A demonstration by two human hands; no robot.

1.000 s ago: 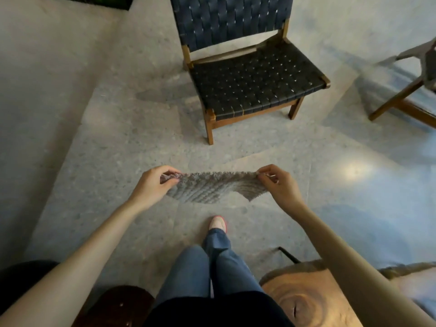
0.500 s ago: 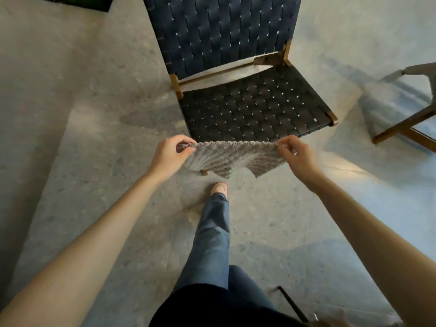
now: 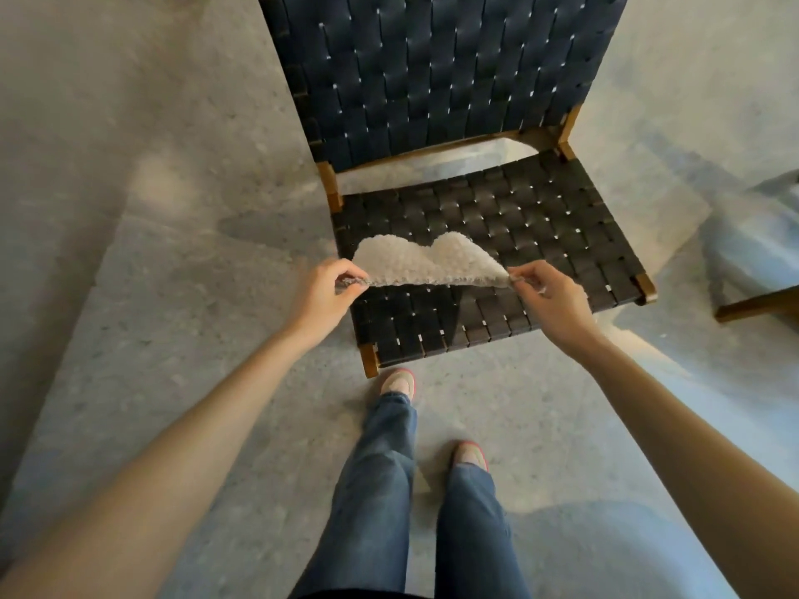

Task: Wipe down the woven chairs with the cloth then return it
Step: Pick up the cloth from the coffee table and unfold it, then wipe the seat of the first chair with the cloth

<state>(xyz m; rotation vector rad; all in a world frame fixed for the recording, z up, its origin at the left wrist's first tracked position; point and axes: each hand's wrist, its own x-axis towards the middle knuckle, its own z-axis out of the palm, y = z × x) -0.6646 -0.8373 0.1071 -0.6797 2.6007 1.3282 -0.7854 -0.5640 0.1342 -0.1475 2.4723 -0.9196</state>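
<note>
Both hands (image 3: 436,291) pinch cloth (image 3: 426,262) above woven chair (image 3: 497,235).

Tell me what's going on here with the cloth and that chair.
A person stands facing a dark woven chair, holding a pale, nubbly cloth spread between both hands above the front of its seat. The left hand pinches one corner, the right hand the other. The cloth's far edge billows over the seat; whether it touches the weave I cannot tell. A second chair shows only a wooden leg at the right edge.
</note>
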